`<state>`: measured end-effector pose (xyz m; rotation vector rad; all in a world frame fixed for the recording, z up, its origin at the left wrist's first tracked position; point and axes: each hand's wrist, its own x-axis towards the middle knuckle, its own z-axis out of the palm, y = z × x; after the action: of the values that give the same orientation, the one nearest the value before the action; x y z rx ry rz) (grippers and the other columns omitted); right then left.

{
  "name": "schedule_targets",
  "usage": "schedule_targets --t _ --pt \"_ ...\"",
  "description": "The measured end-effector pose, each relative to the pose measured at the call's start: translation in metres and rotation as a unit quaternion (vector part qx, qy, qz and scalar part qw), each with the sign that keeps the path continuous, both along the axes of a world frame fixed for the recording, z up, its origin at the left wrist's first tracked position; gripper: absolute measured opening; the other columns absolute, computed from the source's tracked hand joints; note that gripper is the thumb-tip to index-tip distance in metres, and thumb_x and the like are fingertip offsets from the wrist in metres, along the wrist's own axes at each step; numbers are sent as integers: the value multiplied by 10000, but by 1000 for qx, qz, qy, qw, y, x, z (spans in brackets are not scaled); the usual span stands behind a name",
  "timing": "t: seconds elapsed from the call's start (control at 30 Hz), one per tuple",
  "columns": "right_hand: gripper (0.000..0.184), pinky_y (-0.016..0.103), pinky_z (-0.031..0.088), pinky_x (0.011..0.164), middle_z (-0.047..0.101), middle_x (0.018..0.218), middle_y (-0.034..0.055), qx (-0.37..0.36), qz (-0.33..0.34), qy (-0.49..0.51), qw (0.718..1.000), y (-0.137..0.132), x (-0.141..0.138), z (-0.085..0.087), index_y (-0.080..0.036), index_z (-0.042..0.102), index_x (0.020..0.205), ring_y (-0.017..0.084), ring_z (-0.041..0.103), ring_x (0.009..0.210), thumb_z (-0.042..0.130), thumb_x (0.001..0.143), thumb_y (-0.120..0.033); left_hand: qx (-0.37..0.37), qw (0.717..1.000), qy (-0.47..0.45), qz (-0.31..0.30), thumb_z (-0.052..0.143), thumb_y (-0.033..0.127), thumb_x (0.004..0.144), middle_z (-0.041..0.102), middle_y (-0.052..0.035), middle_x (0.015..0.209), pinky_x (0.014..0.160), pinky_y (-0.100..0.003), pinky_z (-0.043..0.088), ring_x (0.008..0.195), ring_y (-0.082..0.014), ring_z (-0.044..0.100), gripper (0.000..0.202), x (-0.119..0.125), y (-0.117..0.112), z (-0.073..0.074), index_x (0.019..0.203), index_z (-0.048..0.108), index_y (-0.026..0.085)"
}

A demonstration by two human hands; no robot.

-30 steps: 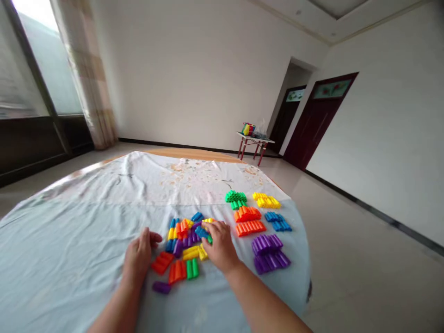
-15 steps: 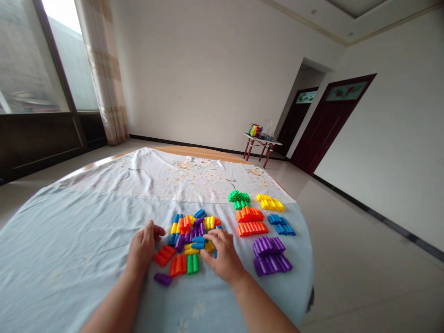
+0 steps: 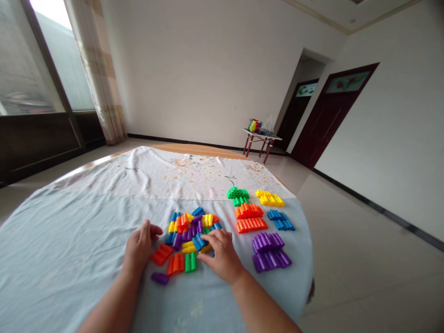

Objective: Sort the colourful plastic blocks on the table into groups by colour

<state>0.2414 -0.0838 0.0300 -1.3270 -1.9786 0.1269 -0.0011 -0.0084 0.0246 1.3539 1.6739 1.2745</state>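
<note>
Blue tubes [image 3: 199, 242], left of the purple stack [image 3: 268, 242], sit at the right hand's [image 3: 224, 256] fingertips, firm pinch or light touch untellable; left hand [image 3: 138, 245], farther left of that stack, relaxed, seemingly empty; slack fingers could drop them, scattering crowded mixed pieces [image 3: 194, 230].

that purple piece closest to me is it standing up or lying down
Lying down: the purple piece has its long side along the light blue cloth, not rising on end.
</note>
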Motion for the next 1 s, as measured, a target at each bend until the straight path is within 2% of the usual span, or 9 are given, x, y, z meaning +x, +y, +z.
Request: schedule_targets --t 0.23,0.43,0.73,1.0 --pt "437 380 402 915 592 1071 62 7 7 20 1000 -1 -3 3 -232 600 1139 218 537 1010 719 726 -313 -15 1000 -1 -4 316 548 801 630 -37 585 657 -297 431 620 -185 560 526 -1 1 -1 630 639 169" --pt "304 311 420 876 631 1004 20 -16 20 3 1000 4 -3 1 -246 623 1099 165 572 953 640 796 -226 -40 999 9 2 327 494 806 642 -42 589 672 -316 430 644 -211 568 483 -3 5 1 644 641 165" --pt "259 307 429 871 641 983 19 -1 8 5 1000 5 2 1 -243 630 1076 164 580 941 633 817 -252 -52 998 25 13 321 464 801 641 -25 575 720 -341 438 655 -227 573 446 -2 5 3 630 638 201" --pt "266 312 446 873 639 969 29 -5 -6 29 1000 2 5 2 -229 642 1060 172 576 947 644 795 -193 -53 998 30 12 330 460 794 646 -23 589 748 -340 437 676 -229 580 438 -2 4 5 638 645 198"
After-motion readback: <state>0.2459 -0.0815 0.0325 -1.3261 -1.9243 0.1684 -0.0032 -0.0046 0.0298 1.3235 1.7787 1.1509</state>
